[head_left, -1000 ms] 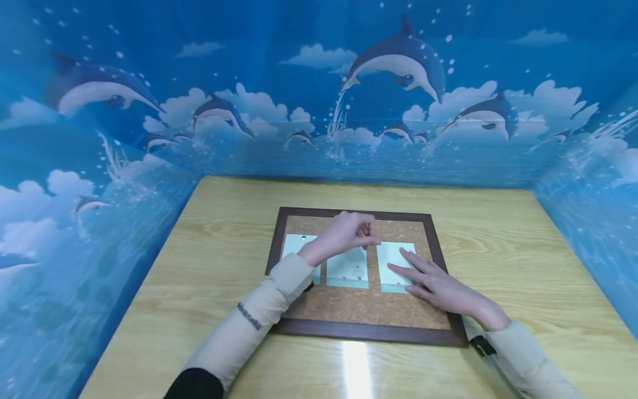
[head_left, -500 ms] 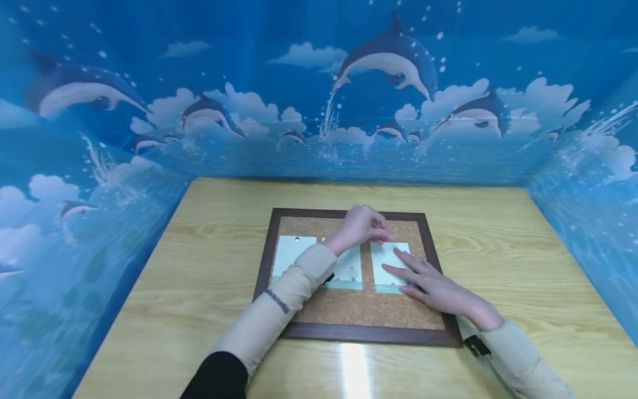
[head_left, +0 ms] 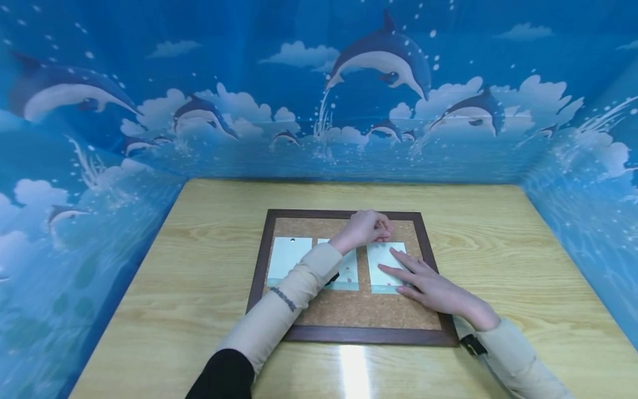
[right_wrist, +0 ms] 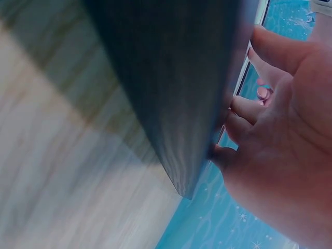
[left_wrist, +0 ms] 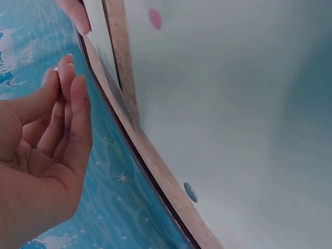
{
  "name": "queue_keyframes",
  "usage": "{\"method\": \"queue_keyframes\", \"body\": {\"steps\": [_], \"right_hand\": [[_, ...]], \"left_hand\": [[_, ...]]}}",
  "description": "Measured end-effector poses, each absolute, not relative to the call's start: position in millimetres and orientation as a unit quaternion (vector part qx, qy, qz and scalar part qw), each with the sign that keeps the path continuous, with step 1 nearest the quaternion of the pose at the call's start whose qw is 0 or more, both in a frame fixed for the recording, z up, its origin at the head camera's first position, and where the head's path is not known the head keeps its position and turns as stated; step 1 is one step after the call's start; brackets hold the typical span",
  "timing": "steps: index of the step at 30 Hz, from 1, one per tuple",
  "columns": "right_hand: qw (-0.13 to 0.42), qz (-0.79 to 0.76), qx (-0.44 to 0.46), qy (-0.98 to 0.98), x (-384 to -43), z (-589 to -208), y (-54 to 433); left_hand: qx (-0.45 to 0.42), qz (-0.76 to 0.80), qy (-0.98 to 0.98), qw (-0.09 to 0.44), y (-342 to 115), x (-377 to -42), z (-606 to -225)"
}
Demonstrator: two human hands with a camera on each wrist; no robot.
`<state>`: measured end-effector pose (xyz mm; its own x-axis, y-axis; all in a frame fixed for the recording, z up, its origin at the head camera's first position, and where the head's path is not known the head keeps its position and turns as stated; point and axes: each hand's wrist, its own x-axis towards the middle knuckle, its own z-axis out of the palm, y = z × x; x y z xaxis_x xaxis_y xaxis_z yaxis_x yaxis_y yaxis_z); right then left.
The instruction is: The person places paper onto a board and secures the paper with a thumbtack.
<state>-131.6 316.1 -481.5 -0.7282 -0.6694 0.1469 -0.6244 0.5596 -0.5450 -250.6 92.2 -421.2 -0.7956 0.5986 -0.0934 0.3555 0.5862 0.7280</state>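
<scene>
My left hand (head_left: 366, 228) is at the top edge of the right card (head_left: 375, 277), thumb and fingertips pinched together. In the left wrist view a small shiny bit of a thumbtack (left_wrist: 56, 68) shows between them; the rest is hidden. My right hand (head_left: 431, 285) lies with fingers spread over the same pale green card, pressing it to the corkboard (head_left: 369, 316). A round metal thumbtack (left_wrist: 191, 192) sits near the edge of the middle card (left_wrist: 228, 114), which my left forearm partly covers in the head view. The left card (head_left: 289, 257) has a thumbtack (head_left: 292, 240) at its top.
A dark brown wooden frame (head_left: 369, 334) surrounds the corkboard, which lies on a light wood-grain table (head_left: 214, 238). Blue cloth (head_left: 249, 155) printed with dolphins hangs behind and at both sides.
My left hand has moved right, from over the gap between the middle and right cards to the right card's top edge. My right hand stays on that card.
</scene>
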Motion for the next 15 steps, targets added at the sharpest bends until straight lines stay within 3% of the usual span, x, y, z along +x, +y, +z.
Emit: {"method": "queue_keyframes", "body": {"steps": [8, 15], "right_hand": [[0.046, -0.291, -0.362, 0.885, -128, -471, 311], [0.071, -0.288, -0.365, 0.882, -125, -458, 307]], "left_hand": [[0.258, 0.344, 0.88, 0.204, 93, -252, -424], [0.279, 0.274, 0.898, 0.201, 96, -253, -426]]}}
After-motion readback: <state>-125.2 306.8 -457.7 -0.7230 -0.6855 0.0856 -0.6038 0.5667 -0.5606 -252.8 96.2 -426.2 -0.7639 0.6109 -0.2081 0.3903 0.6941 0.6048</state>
